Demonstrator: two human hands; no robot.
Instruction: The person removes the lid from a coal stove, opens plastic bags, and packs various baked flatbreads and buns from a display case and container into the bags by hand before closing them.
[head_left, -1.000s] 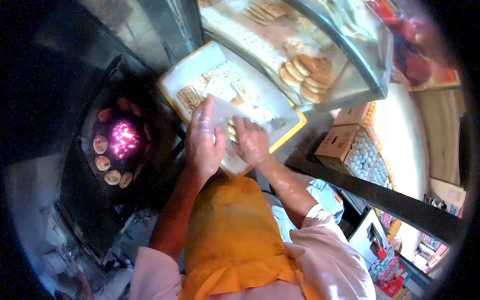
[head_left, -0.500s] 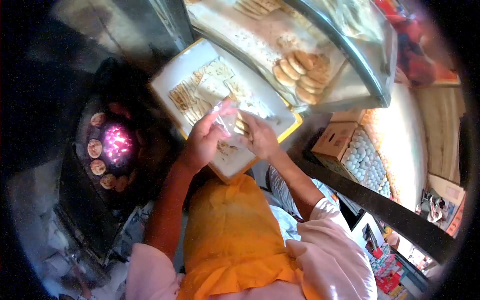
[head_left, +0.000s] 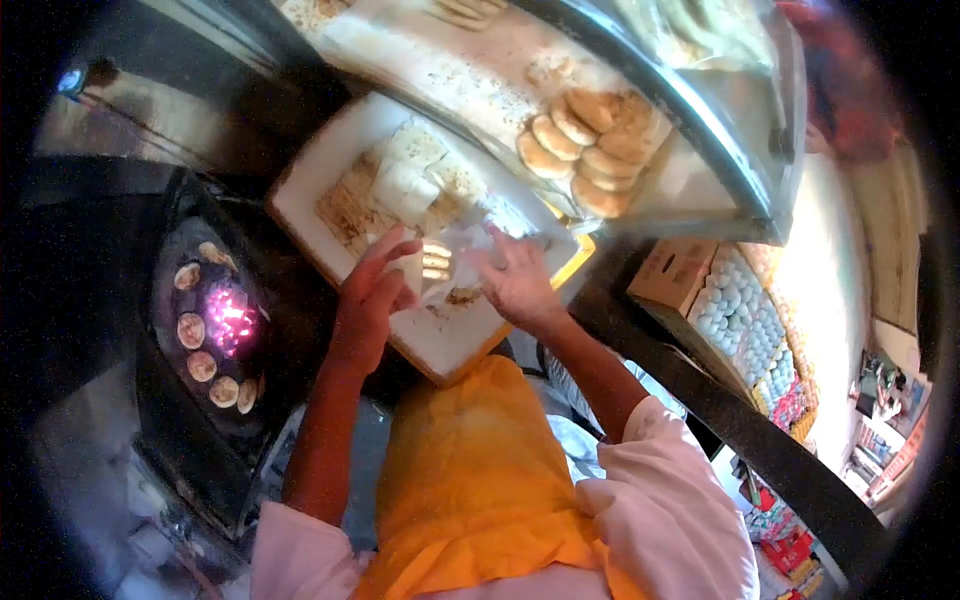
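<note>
pinch grip, left hand (head_left: 372, 298) and right hand (head_left: 523, 286) on clear thin plastic bag (head_left: 466, 252), pale stacked bread (head_left: 436, 262) between them, over white rectangular tray (head_left: 445, 347), presumably to catch anything shed.

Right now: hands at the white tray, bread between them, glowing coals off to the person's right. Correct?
One slip: the glowing coals are to the person's left, as the head view shows. The left hand and right hand are at the white tray, bread between them.

The left forearm (head_left: 335, 425) and right forearm (head_left: 597, 372) are slanting inward; the left hand (head_left: 374, 302) is curving rightward, the right hand (head_left: 524, 284) facing it, fingers bending.
</note>
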